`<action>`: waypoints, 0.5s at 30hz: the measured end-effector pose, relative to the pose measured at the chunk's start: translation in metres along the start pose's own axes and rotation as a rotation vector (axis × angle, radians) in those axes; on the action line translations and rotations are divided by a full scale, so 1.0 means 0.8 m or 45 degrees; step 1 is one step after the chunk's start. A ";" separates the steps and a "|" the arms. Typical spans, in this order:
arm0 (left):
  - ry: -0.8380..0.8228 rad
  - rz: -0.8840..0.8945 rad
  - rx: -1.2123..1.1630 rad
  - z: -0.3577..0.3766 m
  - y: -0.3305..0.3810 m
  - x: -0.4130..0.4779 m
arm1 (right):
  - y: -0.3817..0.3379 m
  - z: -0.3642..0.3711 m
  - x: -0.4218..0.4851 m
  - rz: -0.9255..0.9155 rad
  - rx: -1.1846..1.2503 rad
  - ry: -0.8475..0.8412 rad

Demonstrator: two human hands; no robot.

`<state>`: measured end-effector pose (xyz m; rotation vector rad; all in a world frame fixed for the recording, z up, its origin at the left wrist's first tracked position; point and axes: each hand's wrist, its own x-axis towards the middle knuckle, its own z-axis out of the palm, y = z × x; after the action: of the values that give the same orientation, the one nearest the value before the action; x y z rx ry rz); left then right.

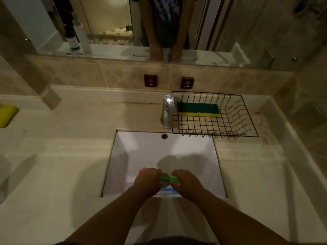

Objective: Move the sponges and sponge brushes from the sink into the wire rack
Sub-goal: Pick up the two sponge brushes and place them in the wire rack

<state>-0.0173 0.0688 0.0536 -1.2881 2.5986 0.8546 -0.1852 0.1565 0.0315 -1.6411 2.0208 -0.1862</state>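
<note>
Both my hands are down in the white sink (141, 147), over the drain. My left hand (146, 181) is closed around something with a red-pink tip (140, 172) poking out at its left side. A green sponge brush handle (168, 179) runs between my hands, and my right hand (187, 183) grips its right end. Under my hands lies a blue and white item (167, 190), mostly hidden. The black wire rack (235, 121) stands on the counter behind the sink to the right, with a green and yellow sponge (198, 109) lying at its back left.
A chrome tap (168, 112) stands just left of the rack. A yellow object (6, 115) sits at the far left of the counter. Hot and cold wall buttons (150, 80) are on the tiles below a mirror. Bottles (77, 38) stand at the back left.
</note>
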 end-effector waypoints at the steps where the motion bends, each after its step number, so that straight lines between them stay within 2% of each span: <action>1: 0.014 -0.002 -0.018 0.002 0.000 -0.001 | 0.002 0.002 -0.002 -0.007 -0.002 0.002; 7: 0.007 -0.045 -0.069 0.010 -0.006 -0.002 | 0.009 0.013 -0.010 0.029 0.011 -0.050; 11: -0.005 -0.054 -0.076 0.020 -0.015 -0.002 | 0.015 0.017 -0.012 0.023 -0.063 -0.168; 15: -0.120 -0.071 -0.054 0.031 -0.017 -0.001 | 0.018 0.025 -0.014 0.047 -0.004 -0.164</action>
<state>-0.0098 0.0762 0.0275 -1.2914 2.4739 0.9412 -0.1866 0.1747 0.0118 -1.5752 1.9535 -0.0623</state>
